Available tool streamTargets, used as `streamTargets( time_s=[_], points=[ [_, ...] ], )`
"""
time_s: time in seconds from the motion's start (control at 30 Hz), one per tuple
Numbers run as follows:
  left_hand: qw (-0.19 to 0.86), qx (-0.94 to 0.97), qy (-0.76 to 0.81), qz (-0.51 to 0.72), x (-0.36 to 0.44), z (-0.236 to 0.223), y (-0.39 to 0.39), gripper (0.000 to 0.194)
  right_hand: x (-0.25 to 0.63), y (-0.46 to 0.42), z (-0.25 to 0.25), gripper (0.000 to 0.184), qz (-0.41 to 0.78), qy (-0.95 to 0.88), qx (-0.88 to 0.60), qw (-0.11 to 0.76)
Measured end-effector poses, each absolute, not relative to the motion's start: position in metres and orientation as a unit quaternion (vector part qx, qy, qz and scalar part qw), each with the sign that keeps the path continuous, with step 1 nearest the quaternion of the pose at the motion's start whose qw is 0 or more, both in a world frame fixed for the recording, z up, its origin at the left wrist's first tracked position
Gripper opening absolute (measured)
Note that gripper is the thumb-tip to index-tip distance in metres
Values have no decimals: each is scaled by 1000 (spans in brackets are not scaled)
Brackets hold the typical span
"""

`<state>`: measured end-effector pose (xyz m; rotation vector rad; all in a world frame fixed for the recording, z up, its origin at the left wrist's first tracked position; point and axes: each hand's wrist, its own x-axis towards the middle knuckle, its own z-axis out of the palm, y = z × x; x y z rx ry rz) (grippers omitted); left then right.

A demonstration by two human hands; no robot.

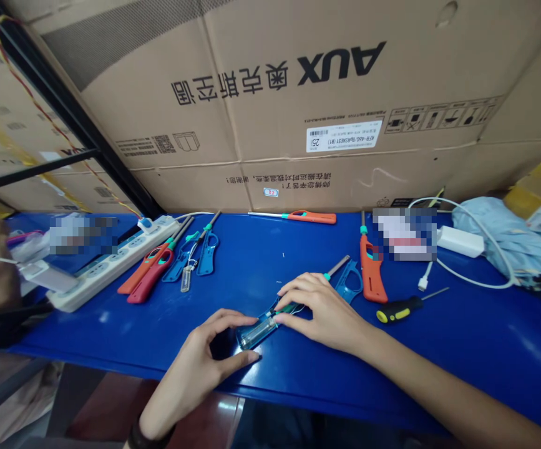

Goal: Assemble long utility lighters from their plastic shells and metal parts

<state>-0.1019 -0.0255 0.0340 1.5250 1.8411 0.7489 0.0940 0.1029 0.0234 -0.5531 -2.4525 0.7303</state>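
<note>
A long-nosed gas lighter (259,332) lies opened on the blue table, its clear fuel tank showing inside the blue handle. My right hand (319,312) bends over its middle, with thumb and fingertips closed on the inner parts near thin white wires. Around the tank end, my left hand (211,349) has its thumb and fingers apart; the forefinger is at the handle's edge and the thumb by the table. Beyond my right hand, a blue handle shell (349,284) and the metal nozzle (338,267) stick out. My right palm hides the lighter's middle.
Red and orange lighters (151,274) and blue lighter parts (207,254) lie left. Another orange lighter (314,217) is at the back, one (372,274) to the right. Nearby are a screwdriver (399,310), a white charger (460,241) and a power strip (111,265). Cardboard (270,125) walls the back.
</note>
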Motion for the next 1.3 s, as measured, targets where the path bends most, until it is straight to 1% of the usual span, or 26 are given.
streamTargets(
  time_s=[0.07,0.2,0.37,0.43,0.5,0.63,0.73,0.83,0.9,1.07,1.3],
  points=[
    [280,588,698,299,-99,31,-27,38,99,107,29,11,252,-895,-224,290],
    [176,619,700,310,-88,20,-25,37,109,118,35,15,182,-884,-256,346],
    [123,639,693,311,-76,11,-19,26,114,123,34,19,138,-895,-249,342],
    [126,623,699,327,-75,12,-20,24,115,124,34,20,130,-899,-245,340],
    [152,606,707,332,-75,14,-22,23,116,126,36,21,122,-900,-247,339],
    [189,601,716,301,-79,18,-26,26,124,133,41,17,115,-902,-260,325],
    [174,617,710,292,-82,16,-28,29,131,139,43,10,158,-919,-237,273],
    [174,621,700,308,-80,13,-29,28,134,141,40,15,207,-930,-217,214],
    [174,610,703,320,-77,11,-27,26,132,140,36,14,219,-931,-216,195],
    [162,604,711,322,-71,10,-21,25,128,138,29,10,228,-933,-205,191],
    [195,593,721,301,-70,19,-15,26,125,135,28,11,251,-928,-200,189]
  ],
)
